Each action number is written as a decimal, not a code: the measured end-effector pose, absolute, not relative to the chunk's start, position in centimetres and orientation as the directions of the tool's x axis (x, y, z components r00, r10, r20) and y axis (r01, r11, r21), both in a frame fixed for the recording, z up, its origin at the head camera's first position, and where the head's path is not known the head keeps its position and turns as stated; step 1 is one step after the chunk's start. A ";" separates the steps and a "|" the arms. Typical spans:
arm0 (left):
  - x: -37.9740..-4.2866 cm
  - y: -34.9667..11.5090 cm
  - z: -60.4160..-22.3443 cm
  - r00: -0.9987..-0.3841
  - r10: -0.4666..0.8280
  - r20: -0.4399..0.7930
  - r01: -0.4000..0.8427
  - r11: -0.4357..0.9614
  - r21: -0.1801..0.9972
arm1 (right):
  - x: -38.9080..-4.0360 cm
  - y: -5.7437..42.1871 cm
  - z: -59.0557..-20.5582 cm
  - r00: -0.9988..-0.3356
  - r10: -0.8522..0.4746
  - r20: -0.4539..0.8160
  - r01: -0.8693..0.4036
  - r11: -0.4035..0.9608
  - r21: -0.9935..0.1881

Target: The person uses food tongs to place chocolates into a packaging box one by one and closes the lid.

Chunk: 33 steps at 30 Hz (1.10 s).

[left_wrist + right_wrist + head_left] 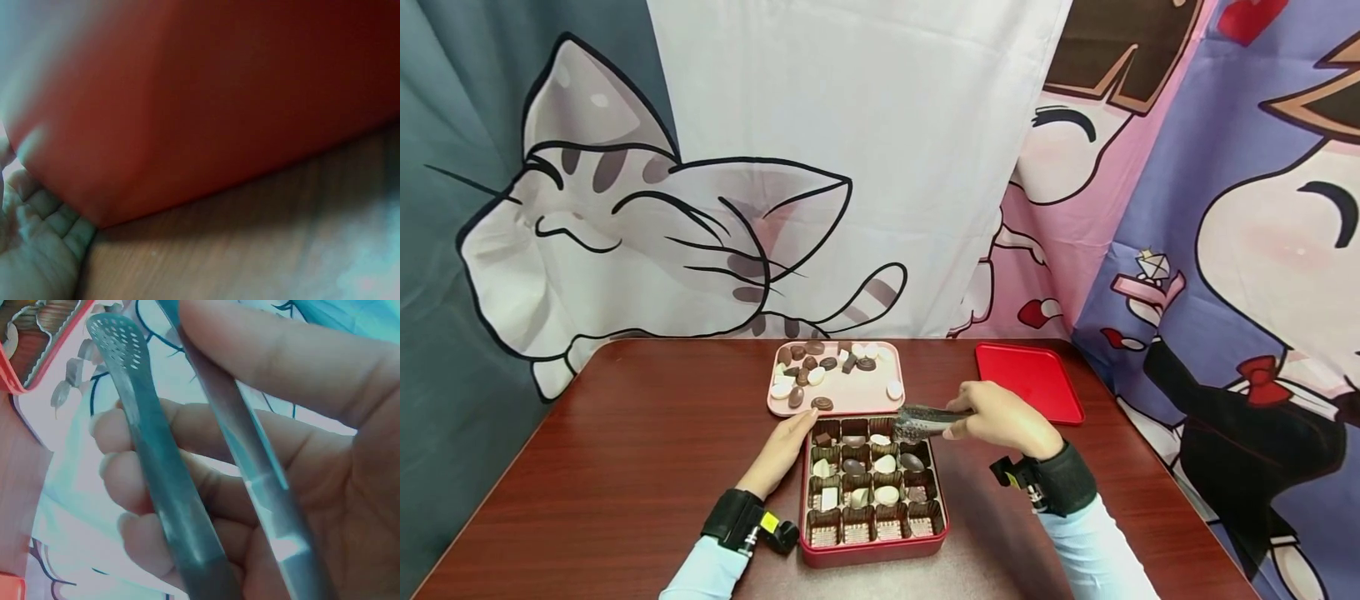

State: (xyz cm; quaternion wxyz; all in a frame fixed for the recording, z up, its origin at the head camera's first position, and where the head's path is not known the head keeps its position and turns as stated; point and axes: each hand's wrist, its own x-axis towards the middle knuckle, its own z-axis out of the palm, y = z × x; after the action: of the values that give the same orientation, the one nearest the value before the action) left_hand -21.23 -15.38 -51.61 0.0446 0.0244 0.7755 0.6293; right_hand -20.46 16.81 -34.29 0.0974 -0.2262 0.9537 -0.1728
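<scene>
A red box (872, 553) with a dark brown divided insert stands near the middle of the table. Light and dark chocolates sit in many of its compartments; the nearest row shows none. My left hand (784, 454) holds the box at its far left corner, with the palm beside the wall in the left wrist view. With my right hand (1000, 419) I grip metal tongs (165, 469) with perforated ends. In the head view their ends are over the box's far right corner. The tong arms are apart in the right wrist view, and no chocolate shows between them.
Behind the box lies a pink tray (857, 398) with several brown and white chocolates, mostly to the left and back. A flat red tray or lid (1030, 379) is at the back right. Printed cloth (880, 125) hangs behind the brown table (625, 467).
</scene>
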 end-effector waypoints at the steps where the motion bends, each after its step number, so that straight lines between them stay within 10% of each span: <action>1: -21.2 -15.4 -51.6 -0.995 0.095 -0.037 -0.016 0.208 0.978 | -20.9 16.6 -34.3 -0.878 -0.469 -0.097 -0.406 0.836 -0.370; 33: -21.3 -15.3 -51.8 -0.997 0.071 -0.044 -0.029 0.200 0.979 | -34.0 10.2 -43.8 -0.964 -0.265 0.017 -0.260 0.930 -0.260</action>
State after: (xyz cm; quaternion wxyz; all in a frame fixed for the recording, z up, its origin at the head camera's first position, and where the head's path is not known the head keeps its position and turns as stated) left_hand -21.28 -15.31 -51.75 0.0395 0.0133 0.7735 0.6325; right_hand -34.03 10.17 -43.75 0.0092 -0.1337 0.9822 -0.1313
